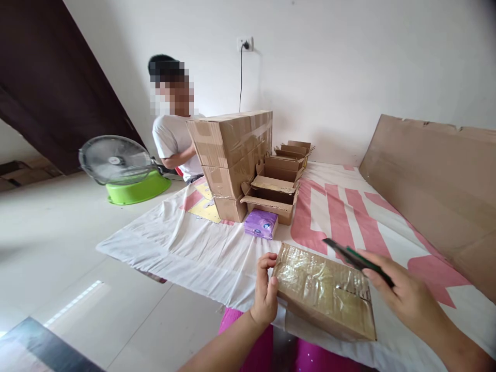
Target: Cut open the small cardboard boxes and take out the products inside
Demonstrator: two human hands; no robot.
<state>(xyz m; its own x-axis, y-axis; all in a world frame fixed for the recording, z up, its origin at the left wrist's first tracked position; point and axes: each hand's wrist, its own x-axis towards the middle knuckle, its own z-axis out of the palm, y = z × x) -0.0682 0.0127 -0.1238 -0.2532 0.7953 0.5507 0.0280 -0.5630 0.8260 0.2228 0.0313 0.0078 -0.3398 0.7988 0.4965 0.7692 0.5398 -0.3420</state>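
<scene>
A closed cardboard box (321, 289), its top covered in shiny clear tape, sits at the near edge of the cloth-covered table. My left hand (267, 289) grips the box's left end, thumb and fingers bent round its corner. Above the right part of the box, my right hand (403, 289) is closed round a utility knife (358, 260) with a dark blade and a black-and-green handle. The blade points to the upper left and appears raised off the tape. Just beyond the box lies a purple packet (261, 224).
Several open cardboard boxes (271, 201) stand in a row behind the packet, beside a stack of taped boxes (228, 165). A large cardboard sheet (434, 191) leans at the right. Another person (178, 134) sits across the table, near a fan (116, 160) on a green base.
</scene>
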